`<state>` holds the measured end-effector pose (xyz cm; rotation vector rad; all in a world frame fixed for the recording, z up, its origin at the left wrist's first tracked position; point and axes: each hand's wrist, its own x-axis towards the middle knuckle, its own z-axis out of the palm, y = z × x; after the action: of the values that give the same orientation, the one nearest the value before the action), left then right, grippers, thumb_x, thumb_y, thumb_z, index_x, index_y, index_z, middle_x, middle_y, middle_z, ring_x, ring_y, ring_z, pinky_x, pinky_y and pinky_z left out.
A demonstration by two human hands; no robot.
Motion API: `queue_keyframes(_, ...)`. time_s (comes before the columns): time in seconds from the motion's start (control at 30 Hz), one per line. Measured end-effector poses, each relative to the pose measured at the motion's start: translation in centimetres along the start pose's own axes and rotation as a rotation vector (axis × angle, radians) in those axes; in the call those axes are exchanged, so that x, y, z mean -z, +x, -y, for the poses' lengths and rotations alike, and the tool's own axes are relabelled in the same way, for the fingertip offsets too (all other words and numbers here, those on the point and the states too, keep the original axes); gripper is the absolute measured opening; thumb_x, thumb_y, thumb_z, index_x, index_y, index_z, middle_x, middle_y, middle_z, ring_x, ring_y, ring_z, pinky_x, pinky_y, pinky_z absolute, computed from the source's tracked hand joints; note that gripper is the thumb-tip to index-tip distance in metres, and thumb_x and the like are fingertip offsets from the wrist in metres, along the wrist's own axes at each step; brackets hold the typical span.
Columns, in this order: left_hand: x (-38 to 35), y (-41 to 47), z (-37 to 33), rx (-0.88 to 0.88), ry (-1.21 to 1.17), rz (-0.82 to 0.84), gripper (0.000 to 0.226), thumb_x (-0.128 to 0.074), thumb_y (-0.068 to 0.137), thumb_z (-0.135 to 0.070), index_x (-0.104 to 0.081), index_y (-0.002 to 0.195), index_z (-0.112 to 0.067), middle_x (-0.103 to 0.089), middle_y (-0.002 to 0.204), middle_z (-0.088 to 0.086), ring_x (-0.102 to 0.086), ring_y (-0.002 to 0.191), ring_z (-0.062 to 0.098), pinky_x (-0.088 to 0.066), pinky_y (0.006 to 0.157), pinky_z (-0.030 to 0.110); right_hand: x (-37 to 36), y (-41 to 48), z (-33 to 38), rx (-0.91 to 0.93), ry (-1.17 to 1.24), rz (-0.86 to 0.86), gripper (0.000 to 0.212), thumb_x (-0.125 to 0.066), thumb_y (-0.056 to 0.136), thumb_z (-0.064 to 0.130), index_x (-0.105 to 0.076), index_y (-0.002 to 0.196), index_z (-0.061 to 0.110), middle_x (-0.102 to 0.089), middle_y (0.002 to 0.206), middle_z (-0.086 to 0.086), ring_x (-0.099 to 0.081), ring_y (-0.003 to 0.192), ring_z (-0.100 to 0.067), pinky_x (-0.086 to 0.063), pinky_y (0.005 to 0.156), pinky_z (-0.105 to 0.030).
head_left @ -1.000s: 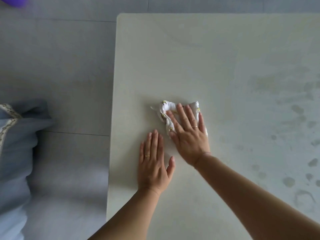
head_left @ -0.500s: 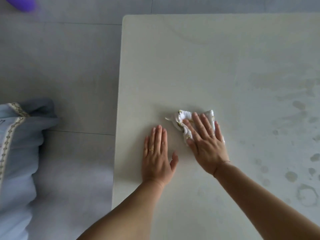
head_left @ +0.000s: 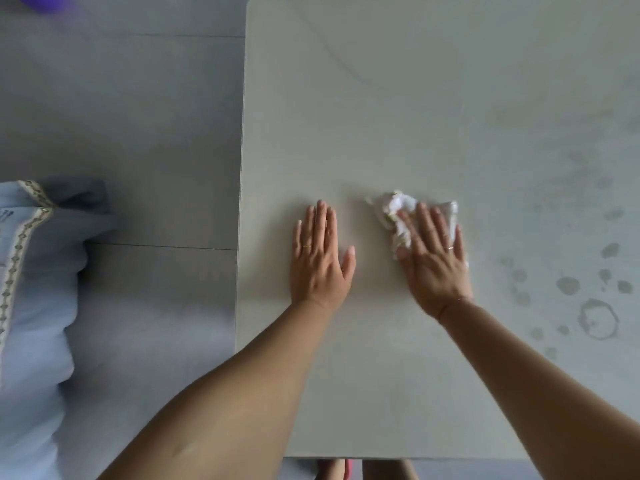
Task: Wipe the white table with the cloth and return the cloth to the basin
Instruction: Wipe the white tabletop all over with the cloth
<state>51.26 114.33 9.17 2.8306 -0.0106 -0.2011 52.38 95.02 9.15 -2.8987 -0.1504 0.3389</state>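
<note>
near the middle of the table, the cloth lay bunched under the right hand, its crumpled bulk poking out at about eleven o'clock from the fingers and a smaller corner showing at one o'clock. the fingers were spread flat and pressing down on the cloth, not curled round it; whether the thumb pinched any fold could not be told. the cloth's long axis ran roughly from nine to three o'clock across the fingertips. the left hand rested palm-down on bare table at nine o'clock from the cloth, near but not touching it, fingers extended and holding nothing. the right hand was plainly the one on the cloth. damp spots and a ring mark lay at about four o'clock from the cloth, well apart, so the wiping probably needed to go that way. a pale blue cushion sat far off at nine o'clock, beyond the table's edge. no basin was clearly in view.
</note>
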Motion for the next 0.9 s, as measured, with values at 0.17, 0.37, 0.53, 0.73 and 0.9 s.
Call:
queue_keyframes(0.17,-1.0,-8.5,-0.4,-0.094,-0.031,0.003,0.065,-0.028,0.095,-0.041,-0.024,0.149,-0.004,-0.018,0.157,0.013,-0.012,0.147,0.025,-0.009,0.119,0.041,-0.9,-1.7,2.2,-0.303,0.135,-0.025,0.053,-0.021,0.098,0.044,-0.004,0.148,0.039,0.001,0.160,0.002,0.009,0.146,-0.015,0.011,0.116,-0.042)
queue_keyframes(0.37,-2.8,-13.9,-1.6,-0.022,0.032,0.074,0.063,-0.034,0.093,-0.038,-0.033,0.145,-0.003,-0.027,0.154,0.014,-0.025,0.143,0.029,-0.024,0.112,0.045,-2.0,-6.5,2.3,0.188,-0.045,0.060,0.054,-0.018,0.096,0.045,-0.007,0.148,0.036,-0.006,0.158,0.003,-0.001,0.146,-0.019,0.002,0.117,-0.041)
queue_keyframes(0.53,-3.1,-13.8,-1.5,-0.015,0.035,0.083,0.068,-0.035,0.090,-0.039,-0.028,0.147,-0.003,-0.023,0.156,0.013,-0.020,0.145,0.027,-0.020,0.114,0.045,-1.4,-6.0,-0.6,-0.249,0.083,-0.023,0.056,-0.013,0.093,0.050,-0.006,0.148,0.040,-0.001,0.160,0.005,0.009,0.144,-0.010,0.010,0.117,-0.038)
queue_keyframes(0.73,-3.2,-13.7,-1.6,-0.014,0.032,0.051,0.064,-0.033,0.092,-0.039,-0.036,0.143,-0.001,-0.033,0.152,0.015,-0.030,0.141,0.029,-0.023,0.113,0.044,-4.0,-11.4,5.9,-0.008,0.024,0.047,0.056,-0.020,0.095,0.046,-0.005,0.148,0.038,0.003,0.157,0.006,0.008,0.145,-0.015,0.007,0.117,-0.042)
queue_keyframes(0.9,-3.2,-13.9,-1.5,-0.034,-0.004,0.024,0.066,-0.036,0.086,-0.031,-0.032,0.145,-0.001,-0.028,0.154,0.014,-0.023,0.143,0.028,-0.019,0.116,0.043,-1.9,-11.4,-1.5,-0.104,0.036,0.033,0.055,-0.015,0.093,0.050,-0.003,0.147,0.041,-0.001,0.159,0.007,0.010,0.144,-0.008,0.007,0.118,-0.038)
